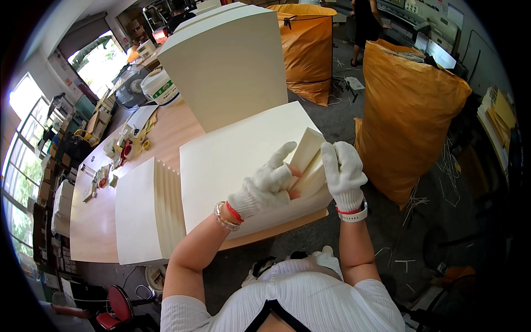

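Observation:
A folded strip of white card [307,148], shaped like a narrow open channel, stands tilted near the right end of a stack of large white sheets [238,155]. My left hand [265,182], in a white glove with bare thumb and index fingertips, grips its left side. The gloved fingers of my right hand [344,171] are curled at the strip's right edge and seem to pinch it. Where those fingertips meet the card is hidden from view.
Left of the stack lies a pile of folded white card [137,213] on the wooden table [91,238]. Behind stands a tall block of white boards [232,66]. Large orange sacks [412,116] stand on the right. Tape rolls [128,150] and a white tub [160,87] sit far left.

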{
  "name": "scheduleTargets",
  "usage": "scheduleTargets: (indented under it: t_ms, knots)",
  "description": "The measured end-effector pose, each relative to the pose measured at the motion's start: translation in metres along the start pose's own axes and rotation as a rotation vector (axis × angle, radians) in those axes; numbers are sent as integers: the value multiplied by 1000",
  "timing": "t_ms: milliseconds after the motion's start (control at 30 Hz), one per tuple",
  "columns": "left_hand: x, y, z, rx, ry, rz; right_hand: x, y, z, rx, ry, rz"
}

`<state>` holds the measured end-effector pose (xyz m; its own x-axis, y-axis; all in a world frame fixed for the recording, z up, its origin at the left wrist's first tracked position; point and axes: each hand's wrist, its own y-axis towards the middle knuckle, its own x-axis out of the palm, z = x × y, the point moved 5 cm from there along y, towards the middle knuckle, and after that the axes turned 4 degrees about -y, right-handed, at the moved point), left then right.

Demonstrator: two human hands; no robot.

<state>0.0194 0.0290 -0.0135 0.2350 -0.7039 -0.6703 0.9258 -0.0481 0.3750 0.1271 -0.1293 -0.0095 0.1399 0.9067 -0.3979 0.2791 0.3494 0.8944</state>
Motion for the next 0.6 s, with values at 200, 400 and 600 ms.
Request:
scheduleTargets:
  t_ms: [200,400,600]
  knots:
    - [-1,2,5,51,-16,71,-5,2,-2,13,-7,40]
    - [0,0,0,51,-12,-106,-5,4,-2,6,89,22]
    - [1,-2,-3,74,-93,-14,-2,3,-2,61,66,34]
